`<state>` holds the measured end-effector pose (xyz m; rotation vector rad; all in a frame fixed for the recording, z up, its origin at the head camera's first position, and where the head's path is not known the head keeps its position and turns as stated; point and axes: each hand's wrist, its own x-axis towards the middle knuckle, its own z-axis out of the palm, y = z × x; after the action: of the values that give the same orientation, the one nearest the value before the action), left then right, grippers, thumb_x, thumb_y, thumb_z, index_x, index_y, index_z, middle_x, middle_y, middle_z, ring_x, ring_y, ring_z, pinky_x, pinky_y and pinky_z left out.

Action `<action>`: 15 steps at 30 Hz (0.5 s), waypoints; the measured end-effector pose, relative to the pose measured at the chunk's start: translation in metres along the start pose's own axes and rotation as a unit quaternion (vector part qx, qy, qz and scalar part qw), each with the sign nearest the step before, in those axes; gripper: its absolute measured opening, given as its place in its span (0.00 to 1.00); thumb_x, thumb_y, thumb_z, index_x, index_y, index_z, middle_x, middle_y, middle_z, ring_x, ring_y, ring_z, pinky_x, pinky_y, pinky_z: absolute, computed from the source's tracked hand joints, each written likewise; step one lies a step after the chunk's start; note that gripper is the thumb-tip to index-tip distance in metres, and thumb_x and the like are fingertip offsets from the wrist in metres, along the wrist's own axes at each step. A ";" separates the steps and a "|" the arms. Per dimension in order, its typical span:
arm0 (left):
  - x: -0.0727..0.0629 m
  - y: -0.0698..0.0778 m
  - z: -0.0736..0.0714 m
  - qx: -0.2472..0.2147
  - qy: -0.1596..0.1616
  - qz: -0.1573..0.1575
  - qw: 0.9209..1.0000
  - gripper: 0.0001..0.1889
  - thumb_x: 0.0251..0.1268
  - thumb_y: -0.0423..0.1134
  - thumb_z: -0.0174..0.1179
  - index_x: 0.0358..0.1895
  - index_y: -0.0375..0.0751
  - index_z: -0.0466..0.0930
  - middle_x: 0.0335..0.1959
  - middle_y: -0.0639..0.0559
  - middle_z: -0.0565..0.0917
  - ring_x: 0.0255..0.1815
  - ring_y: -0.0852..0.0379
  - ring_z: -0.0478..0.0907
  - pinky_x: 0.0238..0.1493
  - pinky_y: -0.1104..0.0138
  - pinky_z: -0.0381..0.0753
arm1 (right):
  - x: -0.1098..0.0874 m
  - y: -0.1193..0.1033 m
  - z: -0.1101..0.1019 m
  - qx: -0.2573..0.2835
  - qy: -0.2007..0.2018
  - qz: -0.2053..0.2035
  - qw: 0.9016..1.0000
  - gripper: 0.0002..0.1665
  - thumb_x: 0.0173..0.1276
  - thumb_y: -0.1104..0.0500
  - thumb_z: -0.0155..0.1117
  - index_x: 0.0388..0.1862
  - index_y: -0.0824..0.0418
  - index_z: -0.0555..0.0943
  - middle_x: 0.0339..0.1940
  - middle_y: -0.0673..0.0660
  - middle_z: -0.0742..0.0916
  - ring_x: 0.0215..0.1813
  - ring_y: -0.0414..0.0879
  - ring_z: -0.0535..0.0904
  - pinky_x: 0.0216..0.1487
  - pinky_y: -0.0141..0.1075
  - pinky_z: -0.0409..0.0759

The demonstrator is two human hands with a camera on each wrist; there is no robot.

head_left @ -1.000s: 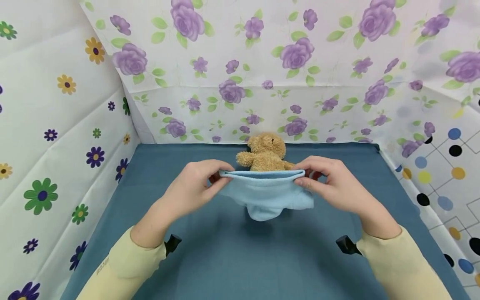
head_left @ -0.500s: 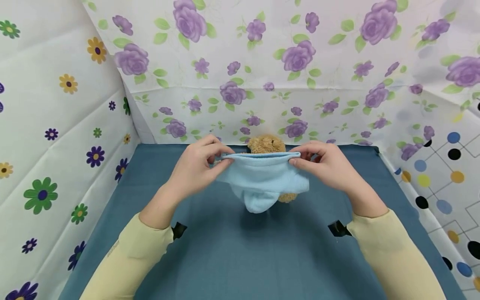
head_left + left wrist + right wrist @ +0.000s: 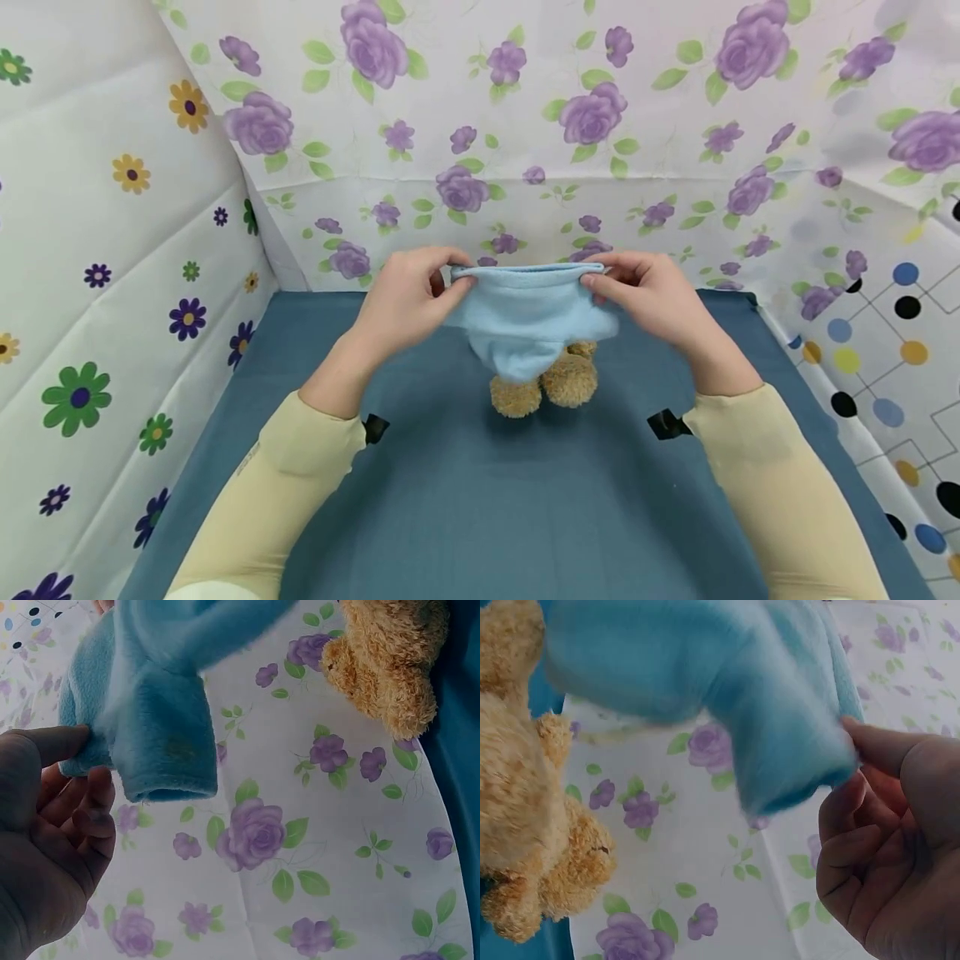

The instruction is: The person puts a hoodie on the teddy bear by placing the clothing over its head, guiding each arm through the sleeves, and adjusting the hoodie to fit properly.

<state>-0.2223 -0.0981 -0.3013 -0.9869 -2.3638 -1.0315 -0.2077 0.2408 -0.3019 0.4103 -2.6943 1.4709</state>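
Note:
A small light blue fleece top, doll-sized [image 3: 528, 312], hangs between my two hands with its wide hem uppermost. My left hand [image 3: 408, 296] pinches one end of that hem between thumb and fingers. At the other end, my right hand [image 3: 648, 292] pinches it likewise. Short sleeves show in both wrist views, and a rounded part droops below the middle. Behind the top sits a brown plush teddy bear [image 3: 570, 379]; from the head only its feet and a bit of one side show. The right wrist view shows the bear's head [image 3: 585, 859] and body, apart from the fabric.
A dark blue cloth covers the table [image 3: 525, 517]. White cloth with purple roses [image 3: 465, 100] hangs behind it. Another flowered cloth [image 3: 82, 450] stands at the left, and a dotted one [image 3: 885, 375] at the right. Small black pieces [image 3: 666, 425] stick out from the sleeves.
Both hands have risen and moved away from me, carrying the blue top upward. It now covers the bear's head and body from the head view, while the feet have come into sight beneath.

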 end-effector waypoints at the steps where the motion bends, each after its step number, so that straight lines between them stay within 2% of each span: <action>1: 0.003 0.000 0.001 0.006 0.001 -0.001 1.000 0.07 0.75 0.35 0.70 0.51 0.41 0.91 0.33 0.53 0.86 0.21 0.57 0.70 0.26 0.60 0.71 | 0.003 0.000 -0.001 0.004 0.003 0.001 1.000 0.18 0.81 0.50 0.68 0.63 0.54 0.88 0.37 0.56 0.91 0.34 0.50 0.82 0.32 0.38 0.76; 4: 0.013 -0.004 0.006 0.039 0.005 -0.020 0.999 0.08 0.76 0.38 0.70 0.51 0.43 0.91 0.38 0.51 0.86 0.25 0.55 0.72 0.29 0.59 0.71 | 0.011 0.003 -0.002 0.020 0.012 0.009 1.000 0.18 0.82 0.49 0.66 0.65 0.52 0.87 0.43 0.55 0.92 0.43 0.50 0.84 0.39 0.37 0.78; 8: 0.026 -0.015 0.019 0.061 -0.009 -0.080 0.995 0.09 0.78 0.42 0.68 0.52 0.45 0.91 0.34 0.51 0.87 0.23 0.55 0.76 0.26 0.60 0.72 | 0.023 0.012 0.001 0.033 0.025 0.021 0.999 0.21 0.82 0.44 0.66 0.67 0.50 0.86 0.52 0.54 0.91 0.51 0.48 0.85 0.46 0.38 0.79; 11: 0.034 -0.024 0.032 0.023 -0.019 -0.124 0.992 0.10 0.79 0.42 0.66 0.54 0.44 0.90 0.34 0.49 0.90 0.23 0.55 0.82 0.24 0.60 0.76 | 0.032 0.022 0.006 0.047 0.050 0.032 0.997 0.27 0.80 0.37 0.65 0.66 0.52 0.87 0.56 0.54 0.90 0.54 0.47 0.85 0.53 0.39 0.81; 13: 0.039 -0.028 0.042 -0.011 -0.011 -0.141 0.990 0.10 0.79 0.41 0.66 0.54 0.43 0.89 0.38 0.47 0.91 0.29 0.55 0.86 0.28 0.60 0.81 | 0.039 0.029 0.010 0.057 0.081 0.034 0.995 0.30 0.79 0.35 0.64 0.64 0.54 0.88 0.56 0.54 0.90 0.53 0.48 0.85 0.55 0.39 0.81; 15: 0.042 -0.031 0.051 -0.048 0.007 -0.146 0.988 0.10 0.78 0.41 0.66 0.55 0.42 0.89 0.40 0.46 0.92 0.34 0.53 0.89 0.32 0.60 0.84 | 0.047 0.036 0.014 0.069 0.117 0.028 0.990 0.29 0.79 0.35 0.65 0.62 0.55 0.90 0.56 0.53 0.90 0.52 0.49 0.85 0.52 0.37 0.81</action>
<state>-0.2769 -0.0563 -0.3255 -0.6725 -2.5195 -1.2623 -0.2606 0.2376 -0.3317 0.1574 -2.4504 1.6138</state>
